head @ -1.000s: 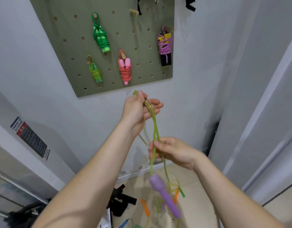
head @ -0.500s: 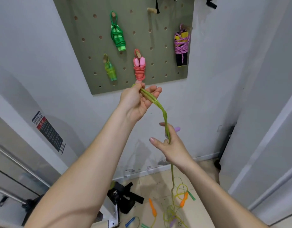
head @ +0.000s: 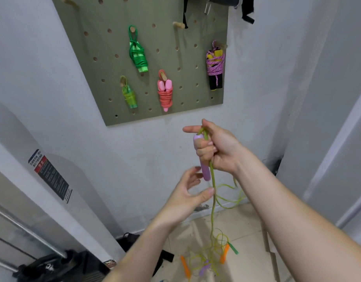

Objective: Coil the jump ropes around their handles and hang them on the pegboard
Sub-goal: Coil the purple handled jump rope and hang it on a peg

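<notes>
My right hand (head: 215,148) grips a purple jump-rope handle (head: 204,170) upright together with its yellow-green rope (head: 213,198), which loops over the handle's top and hangs down to the floor. My left hand (head: 188,195) is open just below the handle, its fingertips near the handle's lower end and its thumb close to the rope. The olive pegboard (head: 106,64) on the wall above holds several coiled ropes: a green one (head: 138,53), a yellow-green one (head: 129,96), a pink-red one (head: 165,94) and a purple one on black handles (head: 215,66).
On the tiled floor lies a tangle of yellow-green rope (head: 209,255) with orange handles (head: 224,254), a green handle and a second purple handle (head: 204,268). Black straps (head: 133,243) lie by the wall. A bare wooden peg (head: 178,25) sticks out of the pegboard's upper part.
My right hand rose and took hold of the purple handle with the rope. My left hand let go of the rope loop, dropped below the handle and opened. The view shifted.
</notes>
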Motion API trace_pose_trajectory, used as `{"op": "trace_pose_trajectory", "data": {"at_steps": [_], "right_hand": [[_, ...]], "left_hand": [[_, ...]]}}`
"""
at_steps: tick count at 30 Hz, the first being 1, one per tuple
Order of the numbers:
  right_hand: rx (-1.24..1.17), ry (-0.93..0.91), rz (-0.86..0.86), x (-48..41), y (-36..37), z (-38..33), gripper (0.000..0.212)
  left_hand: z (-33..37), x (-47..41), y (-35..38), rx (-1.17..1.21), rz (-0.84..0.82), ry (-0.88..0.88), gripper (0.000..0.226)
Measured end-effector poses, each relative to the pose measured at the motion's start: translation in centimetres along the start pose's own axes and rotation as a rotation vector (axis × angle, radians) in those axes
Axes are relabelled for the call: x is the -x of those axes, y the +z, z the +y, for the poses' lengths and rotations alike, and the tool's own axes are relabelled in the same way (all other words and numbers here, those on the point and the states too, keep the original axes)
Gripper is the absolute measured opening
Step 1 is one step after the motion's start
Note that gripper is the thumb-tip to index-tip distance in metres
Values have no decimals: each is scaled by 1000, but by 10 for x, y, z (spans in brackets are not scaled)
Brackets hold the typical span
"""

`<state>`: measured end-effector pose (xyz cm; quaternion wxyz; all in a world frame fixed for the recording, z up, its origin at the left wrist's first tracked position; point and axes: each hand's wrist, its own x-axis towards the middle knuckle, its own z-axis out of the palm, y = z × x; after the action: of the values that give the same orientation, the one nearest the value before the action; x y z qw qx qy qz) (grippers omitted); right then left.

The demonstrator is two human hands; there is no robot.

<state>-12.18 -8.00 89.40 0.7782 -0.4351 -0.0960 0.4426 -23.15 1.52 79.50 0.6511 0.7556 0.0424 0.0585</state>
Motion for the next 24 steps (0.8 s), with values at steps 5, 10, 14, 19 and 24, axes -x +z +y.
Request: {"op": "trace_pose_trajectory", "data": {"at_steps": [5,10,14,19,24], "right_hand": [[74,151,-143,12,-11,4,41],[307,195,-83,21,-14,-6,28],[260,86,181,23,-30,-22,32],[-504,-56,125,14,-20,-19,32],[-260,-240,311,18,-23,-26,29]], "left_hand": [[26,-15,-9,107,188,194,38],[48,-25,-8,30,330,150,21],[29,-11,-15,254,421,14,26],[-2,12,38,151,-167,-60,41],[-5,17,55,192,-92,-48,20]]}}
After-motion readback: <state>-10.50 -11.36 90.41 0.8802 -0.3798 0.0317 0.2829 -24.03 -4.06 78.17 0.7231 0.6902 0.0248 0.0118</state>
